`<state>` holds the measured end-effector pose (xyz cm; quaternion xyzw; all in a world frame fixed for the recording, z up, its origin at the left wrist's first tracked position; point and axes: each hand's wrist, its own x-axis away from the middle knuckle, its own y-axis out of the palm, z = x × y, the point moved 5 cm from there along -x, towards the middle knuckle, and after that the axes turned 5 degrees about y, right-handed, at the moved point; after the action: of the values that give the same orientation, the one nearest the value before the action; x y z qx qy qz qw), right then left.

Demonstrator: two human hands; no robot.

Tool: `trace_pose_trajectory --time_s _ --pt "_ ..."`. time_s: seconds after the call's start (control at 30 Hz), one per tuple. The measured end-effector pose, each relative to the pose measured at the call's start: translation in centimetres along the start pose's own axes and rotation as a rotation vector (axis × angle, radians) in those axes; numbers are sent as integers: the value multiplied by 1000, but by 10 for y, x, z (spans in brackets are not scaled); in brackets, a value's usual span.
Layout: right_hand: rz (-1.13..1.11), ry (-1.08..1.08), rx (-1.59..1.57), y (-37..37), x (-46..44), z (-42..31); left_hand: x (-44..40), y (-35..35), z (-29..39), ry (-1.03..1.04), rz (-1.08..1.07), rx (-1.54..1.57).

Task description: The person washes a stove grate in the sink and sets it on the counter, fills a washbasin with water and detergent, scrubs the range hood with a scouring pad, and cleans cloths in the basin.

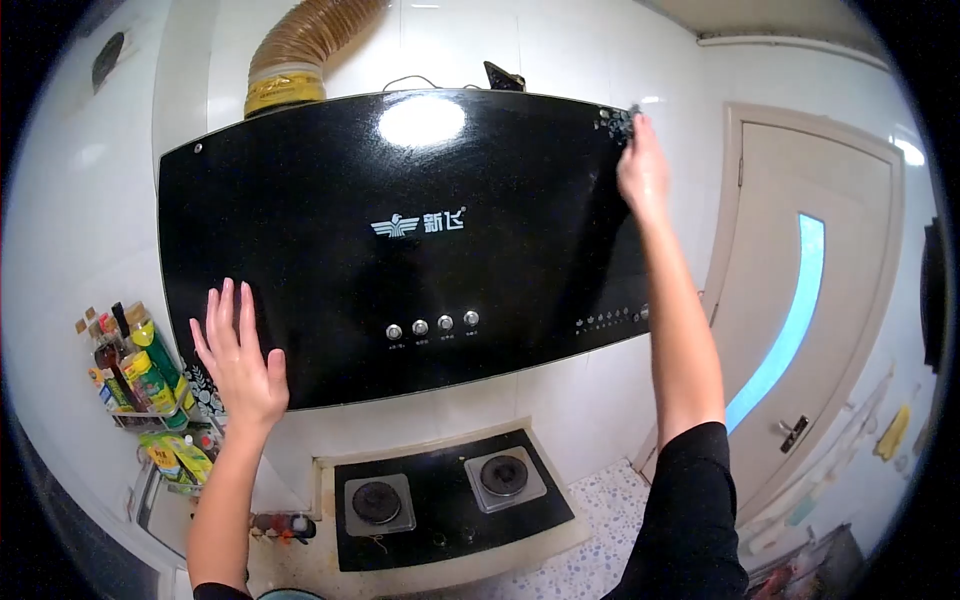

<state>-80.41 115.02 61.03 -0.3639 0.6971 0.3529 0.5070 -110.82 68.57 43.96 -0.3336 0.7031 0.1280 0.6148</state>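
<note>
In front of me is a black glossy range hood (pixel 330 200) with a silver bird logo and a row of round buttons. My left hand (pixel 240 370) lies against its lower left part, palm toward the panel, fingers stretched and apart, holding nothing. My right hand (pixel 645 170) is raised to the hood's upper right corner, its fingers closed together. A small dark patch shows at the fingertips; whether it is something held cannot be made out. Beside these fingers, pale floral marks (pixel 614 123) show on the black surface.
Below stands a two-burner gas stove (pixel 455 500). A wall rack (pixel 155 418) with several bottles hangs at left. A ribbed duct (pixel 315 40) rises from the hood, and a small dark object (pixel 504 78) sits on top. At right is a closed door (pixel 770 290).
</note>
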Motion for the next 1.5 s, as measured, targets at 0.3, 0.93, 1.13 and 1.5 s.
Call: trace_pose_trajectory --time_s 0.3,0.93,1.13,1.5 --pt "-120 -547 -244 34 72 -227 2 -2 0 8 19 0" --pt "-138 -561 -405 65 108 -371 43 2 -95 -257 159 310" --pt "-386 -807 -525 37 201 -459 57 12 -123 -491 146 658" --pt "-159 -567 -470 73 107 -424 63 8 -125 -565 73 799"
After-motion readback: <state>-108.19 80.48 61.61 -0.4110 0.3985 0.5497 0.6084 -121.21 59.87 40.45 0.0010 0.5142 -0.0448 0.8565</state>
